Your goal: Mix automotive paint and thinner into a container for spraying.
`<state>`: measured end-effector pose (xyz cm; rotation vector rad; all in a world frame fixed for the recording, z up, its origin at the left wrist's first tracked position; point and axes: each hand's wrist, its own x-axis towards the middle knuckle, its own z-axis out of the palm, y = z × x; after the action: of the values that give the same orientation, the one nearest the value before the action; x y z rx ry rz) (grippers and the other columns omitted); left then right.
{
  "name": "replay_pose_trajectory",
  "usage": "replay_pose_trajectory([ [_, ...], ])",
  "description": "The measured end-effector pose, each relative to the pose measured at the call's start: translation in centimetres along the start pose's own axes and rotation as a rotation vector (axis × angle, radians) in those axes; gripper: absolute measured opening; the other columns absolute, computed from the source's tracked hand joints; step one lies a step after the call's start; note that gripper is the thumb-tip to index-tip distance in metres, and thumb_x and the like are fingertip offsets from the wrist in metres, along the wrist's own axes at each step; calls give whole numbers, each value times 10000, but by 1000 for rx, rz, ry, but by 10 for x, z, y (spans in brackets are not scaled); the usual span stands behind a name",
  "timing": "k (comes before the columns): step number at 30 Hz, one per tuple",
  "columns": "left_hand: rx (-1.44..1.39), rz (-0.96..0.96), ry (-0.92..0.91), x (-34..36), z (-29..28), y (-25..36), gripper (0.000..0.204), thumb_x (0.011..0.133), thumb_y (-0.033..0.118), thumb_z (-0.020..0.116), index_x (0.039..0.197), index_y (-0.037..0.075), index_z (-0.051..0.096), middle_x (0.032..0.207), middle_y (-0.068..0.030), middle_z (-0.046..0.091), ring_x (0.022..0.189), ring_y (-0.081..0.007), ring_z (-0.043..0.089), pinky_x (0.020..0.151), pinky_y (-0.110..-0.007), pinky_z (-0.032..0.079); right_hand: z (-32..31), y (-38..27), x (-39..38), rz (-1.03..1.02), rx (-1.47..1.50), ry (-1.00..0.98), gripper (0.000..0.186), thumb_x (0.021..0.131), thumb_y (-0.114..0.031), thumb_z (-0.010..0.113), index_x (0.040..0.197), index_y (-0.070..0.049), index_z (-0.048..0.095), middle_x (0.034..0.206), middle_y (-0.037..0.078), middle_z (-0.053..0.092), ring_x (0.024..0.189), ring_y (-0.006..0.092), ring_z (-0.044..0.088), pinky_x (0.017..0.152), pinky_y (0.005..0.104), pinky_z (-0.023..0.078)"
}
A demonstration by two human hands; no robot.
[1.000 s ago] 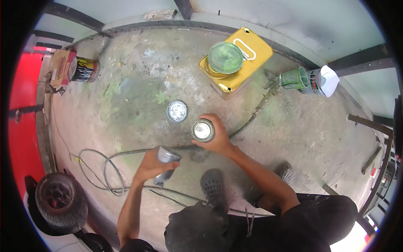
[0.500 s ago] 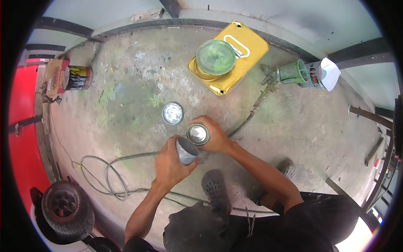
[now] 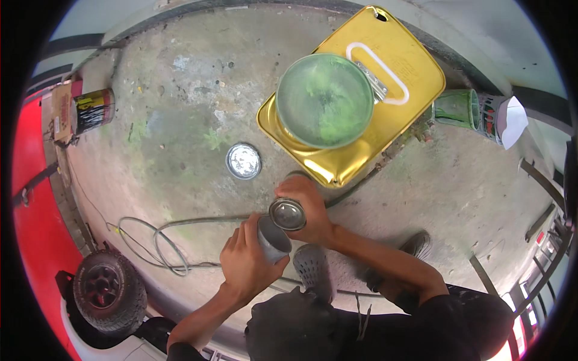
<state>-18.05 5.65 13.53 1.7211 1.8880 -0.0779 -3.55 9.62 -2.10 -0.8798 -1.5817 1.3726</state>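
Observation:
A grey cup (image 3: 271, 242) is gripped in my left hand (image 3: 245, 260), tilted toward my right. Just above it, at the upper right of its rim, a small metal can (image 3: 286, 213) is held in my right hand (image 3: 310, 212); whether the two touch I cannot tell. A round metal lid (image 3: 243, 160) with whitish residue lies on the concrete floor (image 3: 192, 162) beyond my hands. A large yellow tin (image 3: 403, 63) stands at the upper right, with a round green-stained translucent container (image 3: 325, 99) on its top.
A green-stained cup (image 3: 456, 108) and a spray gun lie by a can (image 3: 494, 119) at the right. A carton (image 3: 62, 111) and paint can (image 3: 91, 111) are at the left, a wheel (image 3: 105, 289) at lower left. A hose (image 3: 159, 237) crosses the floor beside my feet.
My left hand has moved right and the grey cup is now beside the metal can, which has tipped. The view has shifted, and the yellow tin looks much larger.

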Motion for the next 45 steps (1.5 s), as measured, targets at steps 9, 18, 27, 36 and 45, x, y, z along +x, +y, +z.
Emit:
replay_pose_trajectory([
  [9, -42, -10, 17, 1, 1, -4, 876, 578, 210, 943, 1323, 20, 522, 1058, -173, 686, 895, -382, 717, 761, -455, 597, 8, 1, -11, 120, 47, -49, 591, 707, -93, 914, 1220, -13, 630, 1256, 169, 658, 1233, 369, 605, 1056, 467, 481],
  [18, -188, -117, 11, 4, -4, -9, 807, 597, 253, 954, 1285, 63, 578, 1024, -147, 731, 888, -345, 752, 772, -428, 613, 11, 4, -12, 90, 35, -36, 585, 705, -65, 902, 1222, -4, 633, 1207, 167, 668, 1195, 372, 619, 1037, 467, 490],
  [27, -285, -148, 54, 2, 3, -15, 757, 617, 268, 956, 1254, 49, 609, 992, -143, 752, 904, -325, 766, 806, -420, 606, 6, 9, -1, -94, -23, 85, 636, 697, -103, 916, 1257, -52, 619, 1186, 164, 671, 1118, 378, 641, 989, 491, 482],
  [36, -378, -95, 168, -1, 15, -33, 746, 625, 280, 945, 1254, 43, 620, 983, -165, 760, 923, -349, 761, 807, -431, 595, 9, 11, 6, -172, -116, 89, 669, 660, -127, 925, 1258, -79, 628, 1169, 133, 670, 1087, 364, 650, 977, 448, 487],
  [45, 97, 27, 159, 5, 8, -6, 824, 599, 244, 926, 1309, 32, 564, 1091, -212, 720, 942, -401, 733, 804, -482, 593, 10, 12, 2, -16, -59, 103, 720, 618, -145, 941, 1257, -80, 616, 1191, 138, 661, 1122, 382, 630, 996, 462, 485],
])
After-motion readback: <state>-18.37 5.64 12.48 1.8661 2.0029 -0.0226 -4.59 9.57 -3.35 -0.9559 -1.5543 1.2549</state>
